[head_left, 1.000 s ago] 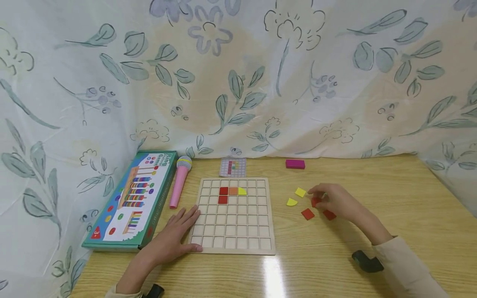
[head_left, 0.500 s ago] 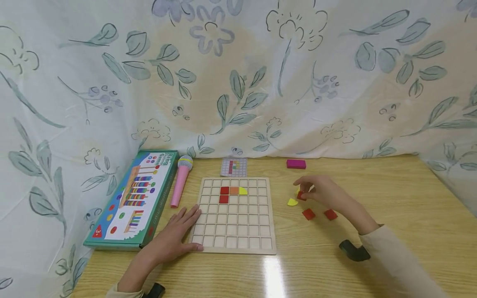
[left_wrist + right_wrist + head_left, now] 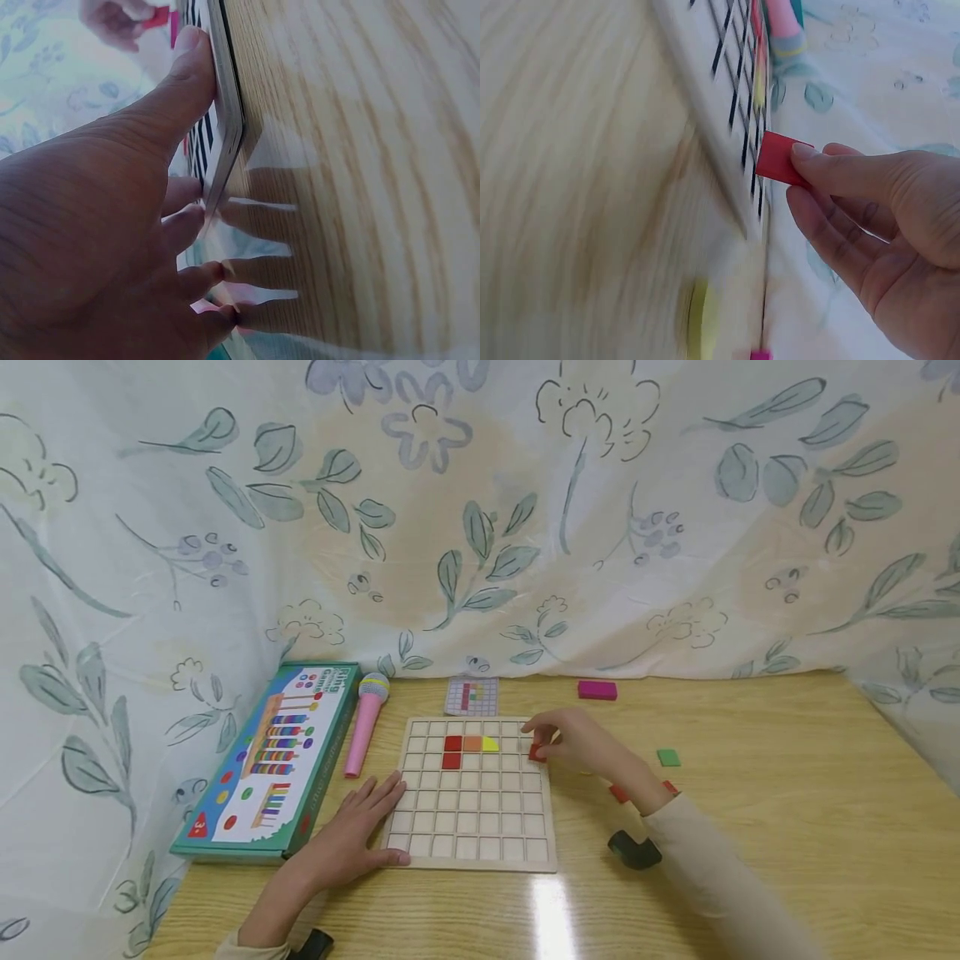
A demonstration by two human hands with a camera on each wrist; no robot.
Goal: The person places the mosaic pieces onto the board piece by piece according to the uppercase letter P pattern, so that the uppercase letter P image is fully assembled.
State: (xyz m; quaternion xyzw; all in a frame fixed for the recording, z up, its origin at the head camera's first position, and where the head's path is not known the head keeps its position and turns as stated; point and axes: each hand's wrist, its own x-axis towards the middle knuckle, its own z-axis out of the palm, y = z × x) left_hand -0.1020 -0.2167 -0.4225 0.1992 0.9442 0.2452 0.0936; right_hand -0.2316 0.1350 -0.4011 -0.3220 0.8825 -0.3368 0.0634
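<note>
Between thumb and fingers my right hand (image 3: 581, 741) pinches a red square tile (image 3: 781, 157), held over the right edge of the wooden grid board (image 3: 468, 820). My left hand (image 3: 352, 835) rests at the board's left edge, fingers spread, thumb on its front left corner. In the upper rows of the board lie two red tiles (image 3: 452, 761), an orange tile (image 3: 472, 743) and a yellow quarter-round tile (image 3: 489, 744). Right of the board, a green square tile (image 3: 668, 757) lies on the table, and red tiles (image 3: 619, 792) show partly behind my right forearm.
A printed pattern card (image 3: 472, 697) lies behind the board, with a magenta block (image 3: 597, 691) to its right. Left of the board are a pink toy microphone (image 3: 365, 727) and a boxed ring game (image 3: 270, 760). A floral curtain (image 3: 480, 527) hangs along the table's back edge.
My right hand has carried the red tile leftward from the loose tiles to the board's right edge. The green tile has come into view. My left hand stays put.
</note>
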